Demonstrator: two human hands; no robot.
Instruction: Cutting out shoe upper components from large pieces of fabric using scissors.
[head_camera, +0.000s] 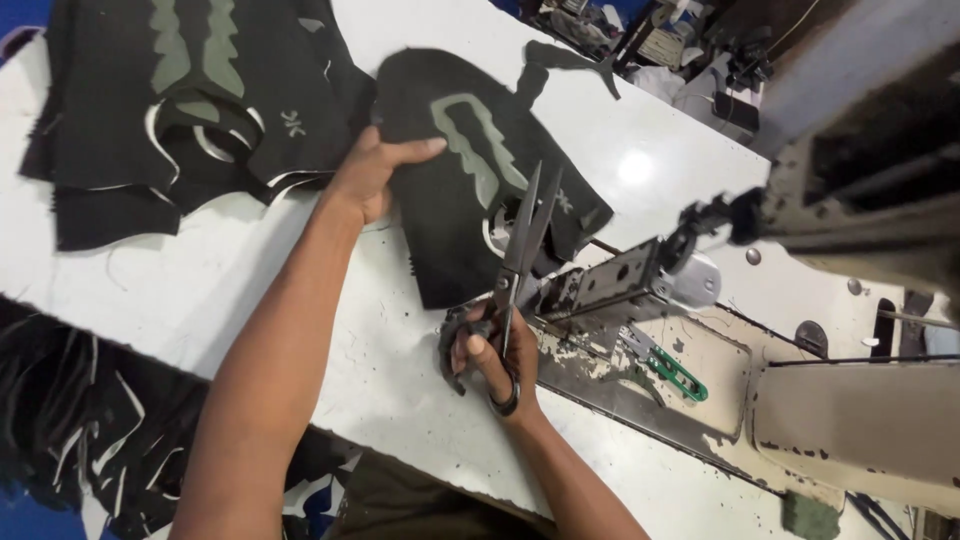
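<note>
Left hand (375, 175) flat on black fabric piece (470, 200), fingers spread, thumb out toward the pale green print; pressing, not gripping. Fabric piece lying on white table (200, 290), roughly centre, its lower right edge beside the sewing machine bed (610, 280).

Right hand (495, 360) closed round handles of scissors (522, 245), fingers through the loops; blades slightly parted, pointing up over the fabric's right part. Can't tell whether blades actually touch cloth or sit just above it. Lower loop partly hidden by fingers.

Upper left: stack of black fabric pieces (180, 110) w/ same green print, cut off by top edge of frame, so count unclear. Small black scrap (560, 60) near top centre on table.

Right side: sewing machine body (860, 180), blurred and very close to camera, cut off at right edge; needle area hard to make out. Green-handled snips (672, 365) lying on worn metal plate below the bed, well apart from both hands.

Bottom left: dark heap of fabric offcuts (80, 440) below table edge, partly hidden by left forearm, details murky. Background top right: cluttered, too blurred to tell items apart.
</note>
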